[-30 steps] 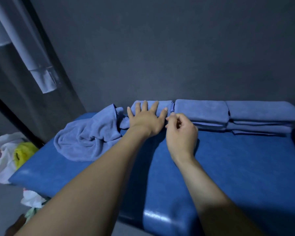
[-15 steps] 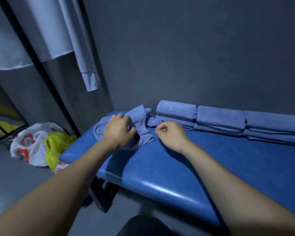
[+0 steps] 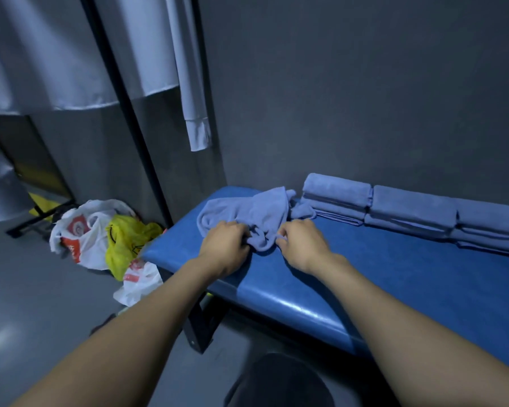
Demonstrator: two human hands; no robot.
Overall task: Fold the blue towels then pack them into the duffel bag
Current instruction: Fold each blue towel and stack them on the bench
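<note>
A crumpled light-blue towel (image 3: 247,210) lies at the left end of the blue padded bench (image 3: 394,274). My left hand (image 3: 225,245) grips its near edge with curled fingers. My right hand (image 3: 301,243) pinches the same towel just to the right, fingers curled. Three folded blue towels sit in a row along the back wall: one (image 3: 335,195) closest to the crumpled towel, another (image 3: 412,210) in the middle, the last (image 3: 491,227) at the far right. No duffel bag is in view.
Plastic bags, white (image 3: 77,230) and yellow (image 3: 124,242), lie on the floor left of the bench. White garments (image 3: 188,83) hang by the grey wall. A dark rounded object (image 3: 279,380) sits on the floor below me. The bench's front half is bare.
My left hand left the folded towel and took hold of the crumpled one. My right hand followed leftward and now pinches it too. The view swung left and down.
</note>
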